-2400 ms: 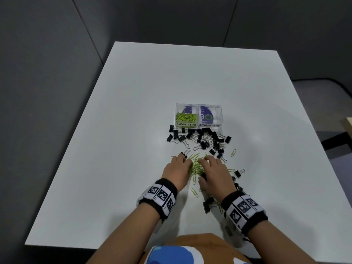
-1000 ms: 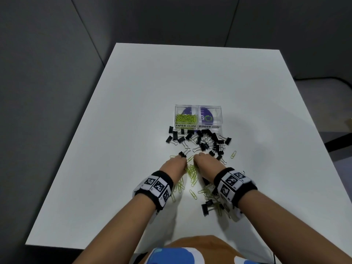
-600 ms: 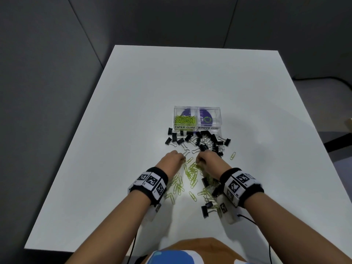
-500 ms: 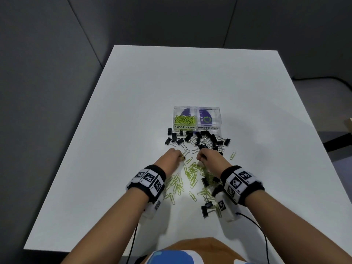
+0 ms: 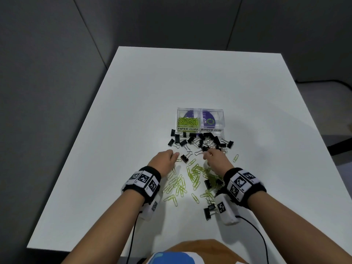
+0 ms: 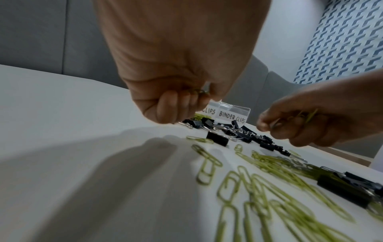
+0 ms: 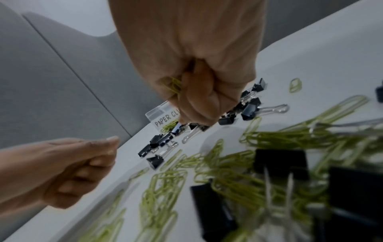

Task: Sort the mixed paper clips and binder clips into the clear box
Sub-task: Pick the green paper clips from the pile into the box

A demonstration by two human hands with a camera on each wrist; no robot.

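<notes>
Green wire paper clips [image 5: 192,176] are scattered flat on the white surface [image 5: 133,111] between the two wrists, their long axes lying every way — no common heading can be read. Black binder clips [image 5: 202,141] are heaped just in front of the clear box [image 5: 219,111], with a few more near the right wrist. The box's left compartment, labelled PAPER CLIPS, already holds a green pile; the BINDER CLIPS side looks empty.

A small bunch of green clips is gripped inside the curled fingers [image 7: 194,98] of the right hand [image 5: 217,161], as the right wrist view shows. The left hand [image 5: 163,159] is also closed, fingers [image 6: 174,104] curled with a wire loop pinched at the thumb.

The paper clips are judged light, thin and slippery, and apt to interlock, so they are best pinched in small bunches or swept together. The binder clips are stiffer and bulkier — best taken across the black body, since the wire handles swing.
</notes>
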